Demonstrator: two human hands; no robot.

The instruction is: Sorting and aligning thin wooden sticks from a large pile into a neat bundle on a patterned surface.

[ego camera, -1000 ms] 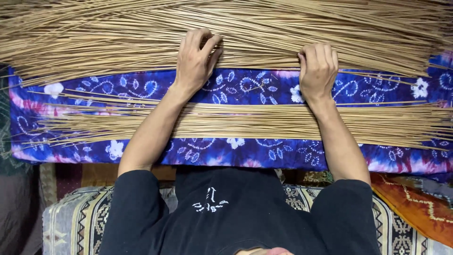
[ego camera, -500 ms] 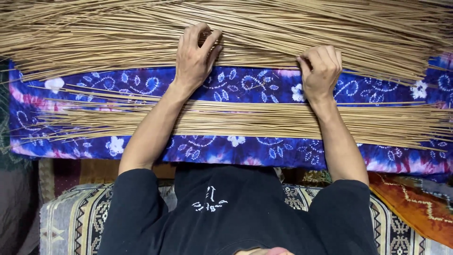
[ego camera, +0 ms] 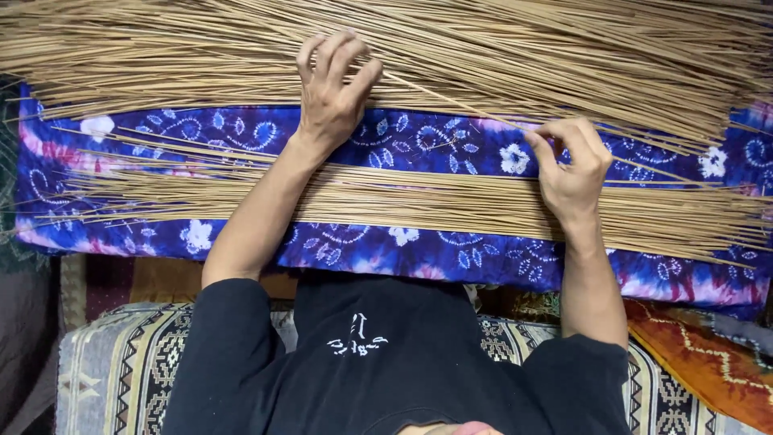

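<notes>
Pale tan sticks, thin and long, lie in two masses across a blue patterned cloth (ego camera: pixel 451 145). The far pile of sticks (ego camera: pixel 523 56) spans the whole width of the scene; the near band of sticks (ego camera: pixel 419 201) runs left to right closer to the person, crossing over both forearms.

The left hand (ego camera: pixel 334 93) rests at the near edge of the far pile, fingers curled and slightly spread, fingertips pressed among the sticks. Whether any stick is actually gripped cannot be told.

The right hand (ego camera: pixel 572 165) sits to the right, between the two masses, just beyond the near band. Its fingertips are pinched together on one or a few sticks that slant out from the far pile towards the right.

The cloth shows white flower motifs and pink patches. Nearer the person lie a woven geometric rug (ego camera: pixel 113 370) at left and an orange patterned fabric (ego camera: pixel 700 354) at right.
</notes>
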